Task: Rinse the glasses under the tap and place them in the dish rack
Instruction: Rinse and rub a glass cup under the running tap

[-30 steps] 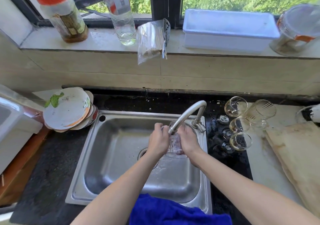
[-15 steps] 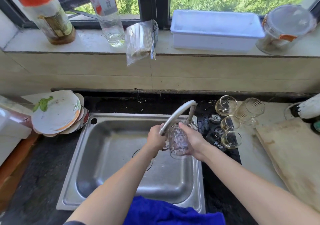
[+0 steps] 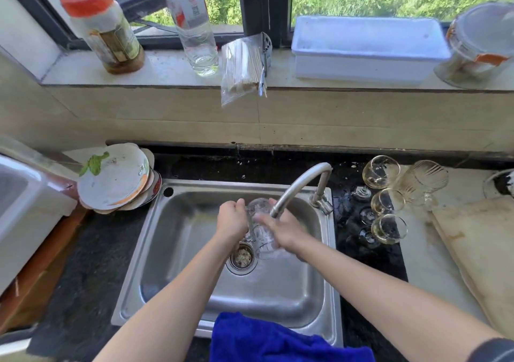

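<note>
Over the steel sink I hold a clear patterned glass just under the spout of the curved tap. My left hand grips its left side. My right hand wraps the right side, blurred. Three stemmed glasses lie on the dark counter right of the sink, with a tall ribbed glass beside them. A white rack-like bin sits at the far left.
A stack of dirty plates stands left of the sink. A blue cloth hangs over the sink's front edge. A wooden board lies at the right. On the windowsill stand bottles, a bag of chopsticks, a white tub and a jar.
The glass has tipped and shifted left under the spout, and my right hand has moved across its side. The drain strainer now shows below my hands.
</note>
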Tool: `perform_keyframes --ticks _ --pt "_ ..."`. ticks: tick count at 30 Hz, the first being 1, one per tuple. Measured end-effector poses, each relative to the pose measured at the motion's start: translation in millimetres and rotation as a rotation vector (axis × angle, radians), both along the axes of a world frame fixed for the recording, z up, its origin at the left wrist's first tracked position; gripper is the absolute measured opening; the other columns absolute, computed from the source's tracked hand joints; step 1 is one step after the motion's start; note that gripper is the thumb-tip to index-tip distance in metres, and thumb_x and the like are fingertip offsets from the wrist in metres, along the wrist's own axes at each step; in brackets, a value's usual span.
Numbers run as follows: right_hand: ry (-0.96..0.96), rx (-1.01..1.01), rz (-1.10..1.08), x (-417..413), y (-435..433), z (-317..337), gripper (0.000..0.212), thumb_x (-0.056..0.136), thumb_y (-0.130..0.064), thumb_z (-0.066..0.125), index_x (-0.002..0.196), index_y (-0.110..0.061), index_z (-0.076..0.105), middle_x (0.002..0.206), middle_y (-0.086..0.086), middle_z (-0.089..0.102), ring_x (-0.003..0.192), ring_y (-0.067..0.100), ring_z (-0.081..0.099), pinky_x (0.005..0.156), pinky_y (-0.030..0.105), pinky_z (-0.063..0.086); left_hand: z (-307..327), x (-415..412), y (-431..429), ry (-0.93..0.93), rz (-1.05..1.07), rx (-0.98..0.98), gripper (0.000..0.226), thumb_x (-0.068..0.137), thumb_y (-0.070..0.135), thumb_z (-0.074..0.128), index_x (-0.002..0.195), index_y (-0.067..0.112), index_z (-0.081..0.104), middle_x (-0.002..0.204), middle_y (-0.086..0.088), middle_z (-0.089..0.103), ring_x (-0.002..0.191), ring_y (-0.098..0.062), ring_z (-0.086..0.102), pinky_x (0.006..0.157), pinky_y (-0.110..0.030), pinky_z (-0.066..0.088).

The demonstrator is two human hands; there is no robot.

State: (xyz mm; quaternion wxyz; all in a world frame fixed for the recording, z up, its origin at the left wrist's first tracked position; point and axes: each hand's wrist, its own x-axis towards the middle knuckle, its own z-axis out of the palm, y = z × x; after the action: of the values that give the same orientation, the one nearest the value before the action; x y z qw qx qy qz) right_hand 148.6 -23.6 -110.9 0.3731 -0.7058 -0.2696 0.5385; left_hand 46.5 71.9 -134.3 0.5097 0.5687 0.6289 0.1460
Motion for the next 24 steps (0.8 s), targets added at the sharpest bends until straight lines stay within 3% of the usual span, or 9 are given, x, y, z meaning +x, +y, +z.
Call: perform_keyframes --ticks 2,5,7,9,11,15,18,21,24 --pt "0.157 -0.059 0.037 -7 -14 -2 0.047 0.085 -0.046 0.068 0.119 -0.043 0.036 0.116 -0.01 0.059 0.088 0.018 0.064 0.075 0.035 0.053 -2 -6 0 -0.028 0.046 -0.009 0.038 0.097 0.024 0.04 0.061 0.012 0.04 0.056 -0.005 0.041 0.062 -0.024 0.042 0.061 -0.037 0.033" --pt "0.334 -0.17 0.066 14 -21 -10 0.047 0.081 -0.032 0.076 0.119 -0.029 0.05 0.108 0.003 0.069 0.088 0.025 0.069 0.088 0.044 0.054 3 -7 -15 -0.169 0.006 -0.089 0.033 0.1 0.021 0.042 0.069 0.01 0.041 0.054 -0.005 0.037 0.044 -0.017 0.037 0.047 -0.029 0.031" --pt "0.215 -0.166 0.099 30 -23 -12 0.055 0.073 -0.02 0.082 0.119 -0.024 0.052 0.109 0.006 0.07 0.095 0.023 0.068 0.089 0.04 0.053 9 -9 -21 -0.233 -0.113 -0.167 0.02 0.1 0.014 0.044 0.082 0.006 0.047 0.055 -0.005 0.043 0.042 -0.016 0.044 0.04 -0.024 0.028" --pt "0.06 -0.11 0.128 40 -24 -15 0.072 0.064 -0.011 0.086 0.125 -0.02 0.048 0.115 0.002 0.066 0.1 0.012 0.065 0.086 0.028 0.054 14 -13 -23 -0.25 -0.258 -0.223 0.006 0.098 0.006 0.045 0.096 0.005 0.051 0.06 -0.006 0.054 0.054 -0.02 0.057 0.04 -0.022 0.034" --pt "0.019 -0.054 0.142 45 -25 -18 0.084 0.059 -0.009 0.089 0.128 -0.018 0.044 0.119 -0.005 0.062 0.106 0.005 0.061 0.087 0.023 0.051 17 -16 -25 -0.249 -0.369 -0.214 0.008 0.095 0.0 0.047 0.099 0.005 0.052 0.064 -0.009 0.06 0.06 -0.021 0.06 0.045 -0.022 0.039" --pt "0.101 0.028 0.048 49 -23 -22 0.077 0.056 -0.008 0.089 0.122 -0.019 0.052 0.111 0.006 0.07 0.105 0.022 0.067 0.094 0.042 0.054 25 -13 -28 -0.239 -0.527 -0.08 0.004 0.094 0.004 0.054 0.093 0.008 0.055 0.071 -0.013 0.062 0.051 -0.008 0.05 0.049 -0.019 0.04" --pt "0.164 0.075 -0.062 42 -24 -21 0.065 0.065 0.001 0.082 0.121 -0.018 0.055 0.108 0.008 0.072 0.103 0.025 0.068 0.084 0.037 0.056 18 -18 -26 -0.205 -0.501 -0.05 0.006 0.09 0.009 0.063 0.087 0.007 0.058 0.074 -0.008 0.06 0.062 -0.013 0.052 0.057 -0.026 0.047" --pt "0.271 0.103 -0.159 36 -24 -15 0.048 0.076 -0.022 0.076 0.121 -0.022 0.059 0.107 0.001 0.072 0.103 0.022 0.068 0.073 0.03 0.051 6 -23 -37 -0.113 -0.506 -0.105 0.012 0.094 0.01 0.056 0.083 0.01 0.052 0.074 -0.011 0.056 0.062 -0.02 0.058 0.059 -0.034 0.053" --pt "0.316 -0.046 -0.189 34 -18 -13 0.038 0.081 -0.057 0.058 0.109 -0.031 0.066 0.106 -0.006 0.072 0.103 0.02 0.067 0.085 0.044 0.052 -1 -23 -42 -0.111 -0.435 -0.078 0.016 0.096 0.006 0.051 0.08 0.01 0.052 0.073 -0.016 0.054 0.058 -0.025 0.059 0.062 -0.041 0.056"
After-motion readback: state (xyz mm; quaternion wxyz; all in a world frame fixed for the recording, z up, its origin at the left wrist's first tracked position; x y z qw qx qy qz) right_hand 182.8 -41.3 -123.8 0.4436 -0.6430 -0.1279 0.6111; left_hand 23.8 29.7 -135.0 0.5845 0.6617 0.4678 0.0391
